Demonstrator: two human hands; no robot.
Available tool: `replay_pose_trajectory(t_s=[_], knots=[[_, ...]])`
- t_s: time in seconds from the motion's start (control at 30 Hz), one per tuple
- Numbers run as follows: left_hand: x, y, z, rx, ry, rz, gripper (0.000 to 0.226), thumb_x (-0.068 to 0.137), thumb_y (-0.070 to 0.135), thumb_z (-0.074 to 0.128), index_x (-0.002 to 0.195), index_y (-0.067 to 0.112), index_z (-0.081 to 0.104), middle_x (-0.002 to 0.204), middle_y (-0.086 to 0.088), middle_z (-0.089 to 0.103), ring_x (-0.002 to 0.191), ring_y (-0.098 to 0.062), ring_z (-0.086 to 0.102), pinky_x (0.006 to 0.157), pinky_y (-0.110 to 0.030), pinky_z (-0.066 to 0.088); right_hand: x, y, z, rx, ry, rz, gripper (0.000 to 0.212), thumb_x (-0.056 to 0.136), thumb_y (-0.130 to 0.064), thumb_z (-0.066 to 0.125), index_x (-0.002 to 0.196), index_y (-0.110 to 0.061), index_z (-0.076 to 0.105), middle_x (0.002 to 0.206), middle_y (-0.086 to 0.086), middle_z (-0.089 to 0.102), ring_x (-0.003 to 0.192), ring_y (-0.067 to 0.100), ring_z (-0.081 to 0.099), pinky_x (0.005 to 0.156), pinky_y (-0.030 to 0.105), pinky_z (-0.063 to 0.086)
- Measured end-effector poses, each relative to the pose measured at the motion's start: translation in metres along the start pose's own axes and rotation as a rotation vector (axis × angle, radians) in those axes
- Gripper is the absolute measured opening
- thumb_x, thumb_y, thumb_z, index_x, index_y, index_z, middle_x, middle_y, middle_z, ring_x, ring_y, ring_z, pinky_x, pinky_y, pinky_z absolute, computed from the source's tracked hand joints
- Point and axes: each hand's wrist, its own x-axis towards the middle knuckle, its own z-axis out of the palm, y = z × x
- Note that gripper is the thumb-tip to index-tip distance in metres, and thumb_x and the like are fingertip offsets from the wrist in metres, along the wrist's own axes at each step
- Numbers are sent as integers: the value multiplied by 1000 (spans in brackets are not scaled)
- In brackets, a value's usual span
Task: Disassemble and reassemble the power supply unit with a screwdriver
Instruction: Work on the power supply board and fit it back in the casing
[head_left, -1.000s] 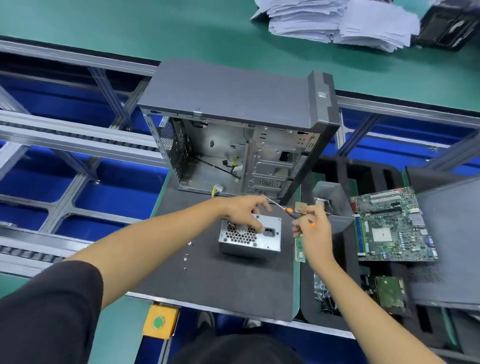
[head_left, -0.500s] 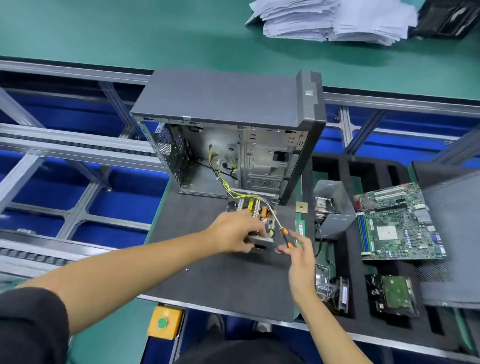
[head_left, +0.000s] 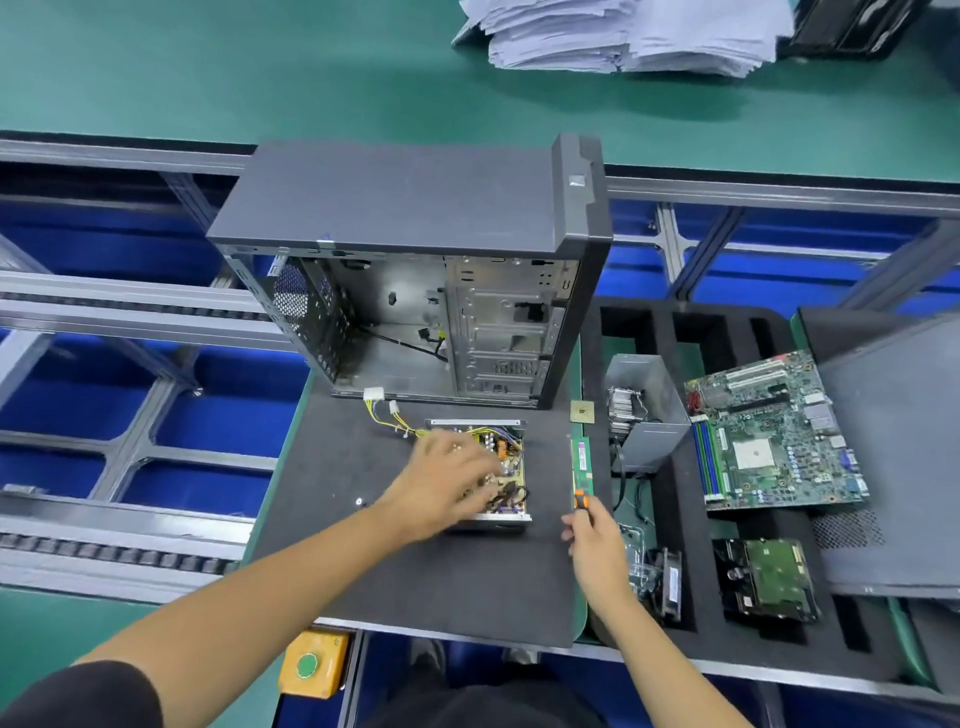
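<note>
The power supply unit (head_left: 506, 467) lies on the dark mat (head_left: 415, 582) with its open side up, so its circuit board and coloured wires show. Its yellow cables with white connectors (head_left: 379, 402) trail to the left rear. My left hand (head_left: 447, 478) hovers over or rests on the unit's left part, blurred, fingers spread. My right hand (head_left: 597, 545) is just right of the unit and grips an orange-handled screwdriver (head_left: 581, 501), whose shaft I cannot make out.
An empty computer case (head_left: 415, 208) stands behind the unit. A small screw (head_left: 358, 501) lies on the mat at left. A RAM stick (head_left: 583, 462) and CPU chip (head_left: 582, 413) lie at the mat's right edge. The foam tray (head_left: 691, 519) holds a motherboard (head_left: 774, 436) and hard drive (head_left: 769, 577).
The unit was turned from fan grille towards me to open side up and now lies flat. My left hand loosened over it. My right hand drew back to the right with the screwdriver.
</note>
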Motion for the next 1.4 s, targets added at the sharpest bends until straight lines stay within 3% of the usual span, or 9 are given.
replay_pose_trajectory(t_s=[0.1,0.17,0.3,0.4,0.47,0.7,0.93,1.27,1.4], knots=[[4,-33,-9,-5,-16,-498,61,94,58,58,139,19,47,131,-2,52,128,-24,43,113,-49,30,5,-7,3,-187,-36,-41,26,101,-17,43,80,-29,52,75,-7,67,61,8,58,60,35,44],[7,-54,-14,25,-258,-592,73,91,73,46,132,12,40,99,2,62,113,-21,57,119,-47,23,9,-14,9,-187,-58,-6,24,102,-17,43,79,-23,50,79,-3,68,66,17,61,65,42,50],[13,-68,-24,381,-427,-293,65,96,68,40,124,9,36,89,4,68,91,-24,68,116,-40,28,10,-34,19,-157,-29,-144,19,97,-12,54,81,-19,61,90,-3,59,82,20,59,77,40,48],[18,-58,-35,457,-393,-208,62,98,61,45,129,10,28,96,-1,69,75,-30,68,69,-39,46,-4,-48,33,-20,-202,-349,17,81,-9,64,94,-19,64,100,-3,46,78,14,49,75,24,44],[27,-52,-51,491,-394,-6,50,102,59,37,128,17,34,91,1,68,67,-28,67,57,-36,46,-14,-47,41,-68,-344,-418,34,72,-19,65,103,-31,60,107,-13,47,72,8,48,69,18,43],[112,-23,-92,428,-316,804,21,105,27,45,104,21,65,85,5,67,81,-22,59,76,-35,49,-21,-29,50,-350,-256,-512,51,75,12,57,111,-21,72,95,-19,51,83,0,51,75,1,36],[178,28,-63,85,-513,624,30,102,50,50,110,29,69,97,12,72,88,-16,61,75,-33,48,-36,-23,44,-300,-234,-523,53,75,19,54,109,-16,74,93,-22,49,89,-6,50,79,-1,36],[199,55,-11,354,-480,452,17,104,18,50,115,27,59,101,2,61,83,-23,60,56,-35,45,-43,-12,36,-314,-293,-515,41,79,10,54,106,-15,72,93,-22,47,86,-2,50,79,1,36],[196,48,10,431,-562,457,20,110,27,39,120,21,56,112,-1,62,94,-26,61,69,-39,49,-50,-5,36,-375,-352,-483,42,78,5,52,108,-18,71,95,-25,42,88,1,50,82,8,40]])
